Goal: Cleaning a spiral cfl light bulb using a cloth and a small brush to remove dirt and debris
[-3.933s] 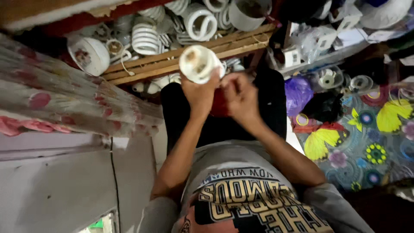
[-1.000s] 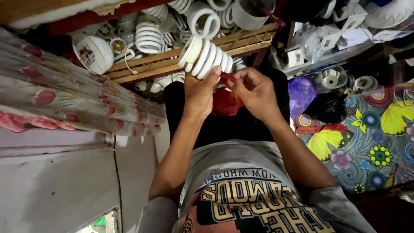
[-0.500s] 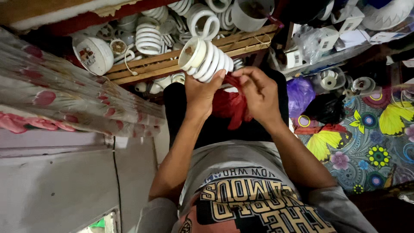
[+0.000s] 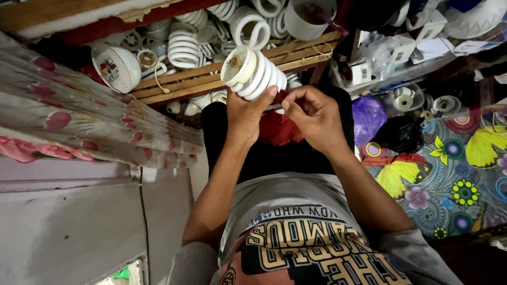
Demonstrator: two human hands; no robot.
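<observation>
My left hand grips a white spiral lamp tube by its lower end and holds it tilted, with its open round end toward the upper left. My right hand is close beside it, fingertips pinched together at the lamp's lower end, where they touch. What the fingers pinch is too small to tell. A red cloth lies on my dark lap just under both hands.
A wooden slatted crate beyond my hands holds several white spiral tubes and lamp bases. A flowered curtain hangs at the left. At the right lie a purple bag, a black bag and a butterfly-patterned mat.
The lamp has turned from facing me end-on to lying tilted sideways. My right hand has closed in on its lower end, next to my left hand.
</observation>
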